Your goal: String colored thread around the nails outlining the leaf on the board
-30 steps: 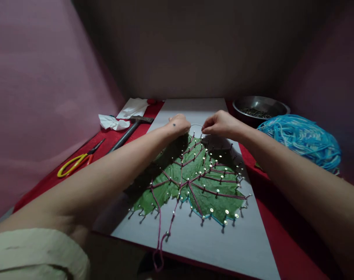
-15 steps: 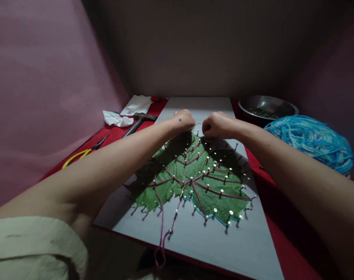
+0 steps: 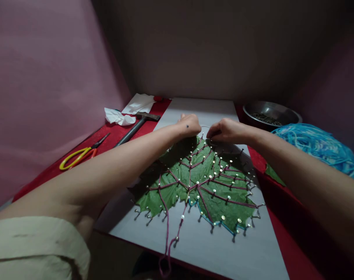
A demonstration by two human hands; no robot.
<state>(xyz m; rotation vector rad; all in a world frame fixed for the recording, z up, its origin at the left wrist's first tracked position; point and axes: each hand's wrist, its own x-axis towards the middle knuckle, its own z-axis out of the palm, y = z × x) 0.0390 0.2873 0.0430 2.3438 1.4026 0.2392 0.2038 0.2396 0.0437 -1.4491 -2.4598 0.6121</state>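
A green leaf [image 3: 206, 186] is pinned to a white board [image 3: 252, 249] by several nails, with maroon yarn [image 3: 207, 194] running along its veins and a loose end hanging off the near edge. My left hand [image 3: 190, 125] and my right hand [image 3: 226, 131] meet at the leaf's far tip, both with fingers pinched closed. A thin strand of yarn loops between them just above the top nails. Blue yarn edges the leaf's near right side.
A ball of blue yarn [image 3: 319, 146] lies at the right, behind it a metal bowl [image 3: 271, 112] of nails. On the red surface at the left are yellow-handled scissors [image 3: 79, 154], a hammer [image 3: 136, 126] and crumpled white paper [image 3: 118, 116]. Pink walls close in on both sides.
Both hands stay at the leaf's far tip, working the strand with small motions. The view has shifted slightly, so the board sits further right in the picture.
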